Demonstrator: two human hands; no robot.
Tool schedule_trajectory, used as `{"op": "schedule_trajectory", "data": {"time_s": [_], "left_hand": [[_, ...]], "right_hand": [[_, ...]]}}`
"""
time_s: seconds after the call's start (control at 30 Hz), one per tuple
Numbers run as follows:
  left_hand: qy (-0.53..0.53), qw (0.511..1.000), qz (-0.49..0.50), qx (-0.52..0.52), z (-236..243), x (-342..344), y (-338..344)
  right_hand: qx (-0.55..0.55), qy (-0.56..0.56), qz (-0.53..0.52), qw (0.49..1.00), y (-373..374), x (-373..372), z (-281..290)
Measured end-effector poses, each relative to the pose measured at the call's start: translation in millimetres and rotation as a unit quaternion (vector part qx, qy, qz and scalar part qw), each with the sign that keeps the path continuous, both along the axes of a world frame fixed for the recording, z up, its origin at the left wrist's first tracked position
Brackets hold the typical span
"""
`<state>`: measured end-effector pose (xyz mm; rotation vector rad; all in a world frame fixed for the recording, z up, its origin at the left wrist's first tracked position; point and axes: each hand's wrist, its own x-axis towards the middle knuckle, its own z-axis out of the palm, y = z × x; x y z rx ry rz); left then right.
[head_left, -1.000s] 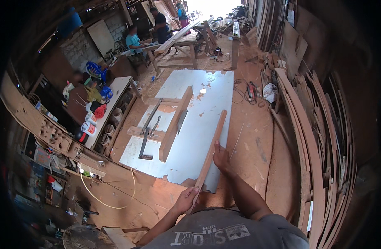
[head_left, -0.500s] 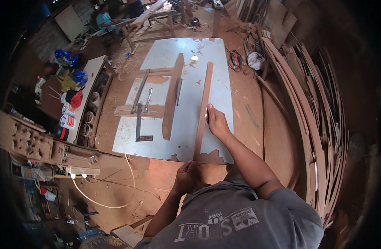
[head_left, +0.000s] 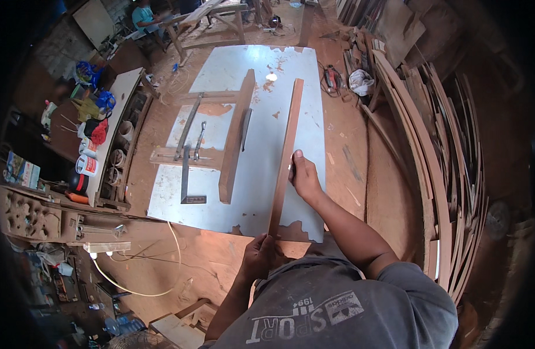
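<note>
My left hand [head_left: 261,251] grips the near end of a long, narrow wooden strip [head_left: 287,134] at the front edge of the white, chipped board [head_left: 200,209]. My right hand [head_left: 303,179] is closed on the strip farther along. Left of the strip lies a thicker timber [head_left: 238,134] with two crosspieces [head_left: 218,95], forming a frame. A metal square [head_left: 186,186] lies at its left, beside a wrench [head_left: 200,135] and a dark bar [head_left: 188,128]. Another dark bar [head_left: 246,129] lies along the thick timber's right side.
A cluttered bench [head_left: 119,87] with buckets stands at left, a shelf with a looped pale cable [head_left: 176,256] nearer. Long planks [head_left: 419,151] lean at right, near a red-black tool [head_left: 331,78] and white sack [head_left: 360,82]. A co-worker [head_left: 146,20] is by a trestle at back.
The view has tilted down, so board and background sit higher in the picture. The strip, still in both my hands, lies more nearly upright in the picture than a second ago.
</note>
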<state>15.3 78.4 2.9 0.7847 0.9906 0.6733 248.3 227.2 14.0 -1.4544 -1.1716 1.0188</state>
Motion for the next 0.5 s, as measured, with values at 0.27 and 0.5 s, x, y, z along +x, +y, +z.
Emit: {"op": "schedule_trajectory", "data": {"time_s": [0.27, 0.5], "left_hand": [[-0.017, 1.0, -0.012, 0.009, -34, 8, 5], [-0.002, 1.0, -0.029, -0.004, -54, -12, -15]], "right_hand": [[-0.004, -0.051, 0.019, 0.999, 4, 15, -32], [-0.124, 0.017, 0.072, 0.99, -14, -6, -58]]}}
